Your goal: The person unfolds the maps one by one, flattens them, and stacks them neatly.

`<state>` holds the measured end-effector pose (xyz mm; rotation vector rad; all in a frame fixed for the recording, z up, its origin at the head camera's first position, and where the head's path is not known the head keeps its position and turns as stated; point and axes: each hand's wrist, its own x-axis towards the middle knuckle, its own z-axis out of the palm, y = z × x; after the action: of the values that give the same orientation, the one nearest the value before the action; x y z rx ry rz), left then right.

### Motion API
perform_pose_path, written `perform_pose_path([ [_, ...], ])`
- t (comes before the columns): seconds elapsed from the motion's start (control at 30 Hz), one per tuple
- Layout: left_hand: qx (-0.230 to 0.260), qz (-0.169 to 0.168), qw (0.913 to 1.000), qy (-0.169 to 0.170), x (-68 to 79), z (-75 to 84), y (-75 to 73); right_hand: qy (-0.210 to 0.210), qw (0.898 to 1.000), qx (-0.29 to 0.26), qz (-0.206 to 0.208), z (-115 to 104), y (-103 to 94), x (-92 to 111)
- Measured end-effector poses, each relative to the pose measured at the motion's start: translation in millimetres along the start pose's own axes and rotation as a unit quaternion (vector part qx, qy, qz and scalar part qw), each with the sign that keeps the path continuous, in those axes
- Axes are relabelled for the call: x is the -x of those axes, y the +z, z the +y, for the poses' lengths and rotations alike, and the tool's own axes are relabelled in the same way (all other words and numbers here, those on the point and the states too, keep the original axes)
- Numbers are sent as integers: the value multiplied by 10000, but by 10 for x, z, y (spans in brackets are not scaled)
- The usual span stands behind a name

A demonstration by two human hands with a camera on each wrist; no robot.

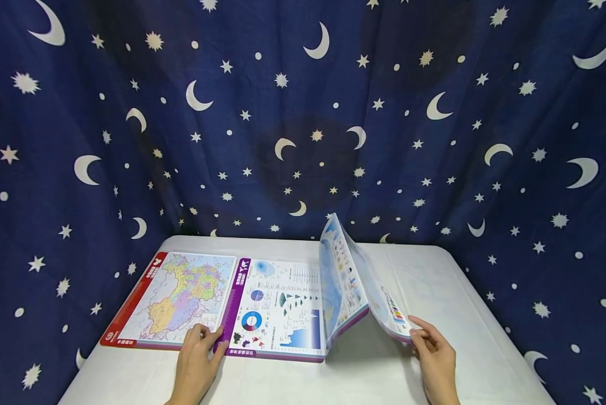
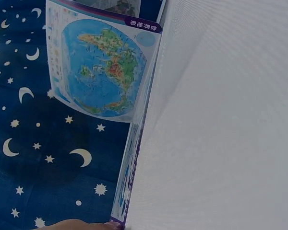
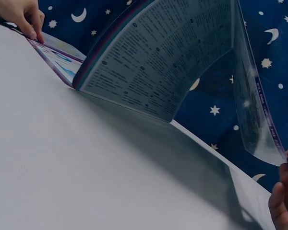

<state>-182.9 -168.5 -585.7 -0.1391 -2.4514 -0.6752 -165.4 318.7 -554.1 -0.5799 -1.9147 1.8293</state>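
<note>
A laminated folding map sheet (image 1: 277,309) with purple edging lies partly flat, its visible left panel printed with charts. Its right-hand panels stand up in a peaked fold (image 1: 344,270), and a world map shows on one in the left wrist view (image 2: 105,67). My left hand (image 1: 197,357) lies over the lower right of a red-edged map (image 1: 191,292) and pinches the purple sheet's near left corner. Between thumb and fingers, my right hand (image 1: 436,357) pinches the near corner of the outermost panel (image 1: 396,320), held above the table. Dense text covers a panel underside (image 3: 149,62) in the right wrist view.
A white-covered table (image 1: 373,377) with rounded far corners carries both maps. Behind and around it hangs a dark blue curtain (image 1: 252,197) with moons and stars. The red-edged map lies flat directly left of the purple sheet.
</note>
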Motion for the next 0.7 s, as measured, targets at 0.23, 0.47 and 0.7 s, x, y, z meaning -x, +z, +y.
perform_pose_path([
  [0.23, -1, 78, 10000, 35, 3, -1, 1, 3, 9990, -40, 446, 41, -167, -63],
  [0.47, 0, 53, 10000, -11, -1, 8, -1, -47, 9959, -170, 885, 91, -357, -138],
  [0.7, 45, 58, 10000, -27, -1, 13, -1, -94, 9918, -191, 1263, 129, -561, -207],
])
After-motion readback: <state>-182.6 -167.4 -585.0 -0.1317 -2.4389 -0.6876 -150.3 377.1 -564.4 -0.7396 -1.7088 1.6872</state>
